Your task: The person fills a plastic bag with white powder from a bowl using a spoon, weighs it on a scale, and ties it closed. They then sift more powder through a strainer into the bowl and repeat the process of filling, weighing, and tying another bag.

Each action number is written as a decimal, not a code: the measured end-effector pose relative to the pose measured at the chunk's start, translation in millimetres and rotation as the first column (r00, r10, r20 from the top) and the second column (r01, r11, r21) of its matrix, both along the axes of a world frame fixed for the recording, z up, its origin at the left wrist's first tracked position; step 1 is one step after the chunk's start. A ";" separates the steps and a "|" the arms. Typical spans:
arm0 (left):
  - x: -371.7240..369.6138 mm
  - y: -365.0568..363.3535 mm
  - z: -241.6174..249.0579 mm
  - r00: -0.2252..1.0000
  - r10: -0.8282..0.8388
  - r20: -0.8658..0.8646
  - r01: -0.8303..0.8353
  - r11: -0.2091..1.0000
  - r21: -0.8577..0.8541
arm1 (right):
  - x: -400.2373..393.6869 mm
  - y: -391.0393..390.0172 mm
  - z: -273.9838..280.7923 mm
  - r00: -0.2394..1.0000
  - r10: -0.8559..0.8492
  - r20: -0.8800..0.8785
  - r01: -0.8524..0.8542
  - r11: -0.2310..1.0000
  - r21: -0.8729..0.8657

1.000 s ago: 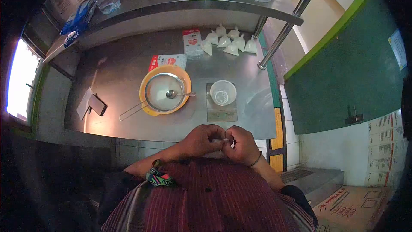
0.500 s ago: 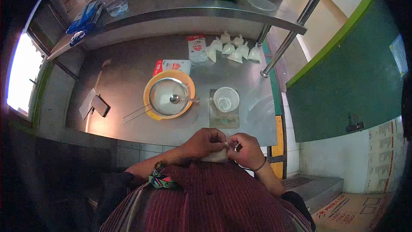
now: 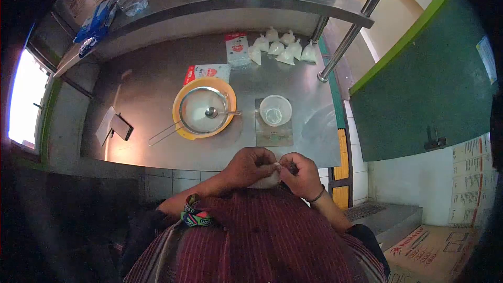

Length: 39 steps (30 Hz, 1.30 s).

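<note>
Close to my body, below the table's front edge, a small plastic bag of white powder (image 3: 266, 182) hangs from my fingers. My left hand (image 3: 250, 166) pinches the bag's twisted neck from one side. On the other side my right hand (image 3: 301, 174) pinches the same neck, its fingertips nearly meeting the left ones. Part of the bag is hidden behind the hands. Beyond them, a clear plastic tub (image 3: 275, 110) sits on a flat kitchen scale (image 3: 267, 137). Left of it, a sieve (image 3: 191, 110) with white powder and a spoon (image 3: 211, 112) rests in a yellow basin (image 3: 181, 97).
Several tied bags of white powder (image 3: 285, 56) stand at the back of the steel table (image 3: 141, 141), beside red-and-white packs (image 3: 237, 47). A phone on a stand (image 3: 121, 127) is at the left. A shelf (image 3: 209, 4) overhangs the back; a metal post (image 3: 343, 47) rises at the right.
The view has tipped slightly downward, so the table things sit higher in the picture. Both hands stay on the bag's neck, their fingers shifted a little, and the neck now looks more tightly gathered.
</note>
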State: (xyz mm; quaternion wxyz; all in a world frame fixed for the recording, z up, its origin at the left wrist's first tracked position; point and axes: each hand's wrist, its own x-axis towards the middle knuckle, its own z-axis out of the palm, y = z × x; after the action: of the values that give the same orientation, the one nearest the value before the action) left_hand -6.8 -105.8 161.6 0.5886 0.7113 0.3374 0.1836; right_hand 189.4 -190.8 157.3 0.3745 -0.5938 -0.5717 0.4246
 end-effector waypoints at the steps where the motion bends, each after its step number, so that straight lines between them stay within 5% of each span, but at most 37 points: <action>1: 0.2 -1.0 -1.1 1.000 0.001 0.000 -0.001 1.000 -0.003 | -1.0 -1.6 -6.4 0.999 -0.023 -0.046 0.024 0.999 0.031; 6: 1.5 -7.4 -6.1 0.987 0.158 0.014 -0.157 0.986 -0.050 | -4.8 -1.0 11.9 0.996 -0.047 -0.069 0.051 0.997 0.057; 8: -0.2 -9.7 -19.4 0.987 0.157 0.044 -0.151 0.983 -0.105 | -2.6 3.1 20.0 0.992 0.040 0.117 -0.050 0.995 0.082; 10: 0.0 -11.6 -23.4 0.985 0.153 0.077 -0.139 0.977 -0.164 | 0.6 4.7 11.9 0.996 0.048 0.076 -0.056 0.992 0.114; 12: -2.4 -11.6 -23.8 0.931 0.123 0.344 0.004 0.938 -0.347 | 4.9 6.1 3.5 0.997 0.062 0.039 -0.067 0.987 0.149; 14: -4.1 -10.4 -27.2 0.911 0.087 0.403 0.063 0.937 -0.344 | 9.7 6.4 -1.5 0.985 0.078 -0.153 -0.077 0.997 0.010; 18: -7.7 -8.1 -31.7 0.886 -0.027 0.462 0.179 0.941 -0.287 | 12.2 12.3 6.3 0.972 0.110 -0.209 -0.108 0.994 0.020; 20: -7.5 -8.3 -35.1 0.879 -0.022 0.476 0.189 0.933 -0.307 | 20.8 16.5 14.1 0.964 0.264 0.036 -0.266 0.957 0.114; 26: -5.1 -8.3 -36.5 0.863 -0.005 0.505 0.215 0.908 -0.359 | 32.9 29.7 19.9 0.889 0.417 0.188 -0.440 0.893 0.100; 36: -5.6 -12.4 -27.6 0.893 -0.061 0.445 0.230 0.914 -0.335 | 15.2 25.0 22.3 0.895 0.311 0.320 -0.373 0.915 0.154; 39: -7.4 -15.1 -20.0 0.884 -0.128 0.449 0.241 0.949 -0.203 | 16.1 18.9 13.6 0.974 0.205 0.094 -0.210 0.976 0.049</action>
State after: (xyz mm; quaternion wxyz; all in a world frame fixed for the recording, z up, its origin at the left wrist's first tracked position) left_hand -14.2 -120.9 141.6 0.7492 0.6012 0.1501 0.2341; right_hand 205.5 -171.9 170.9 0.3195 -0.5379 -0.6589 0.4175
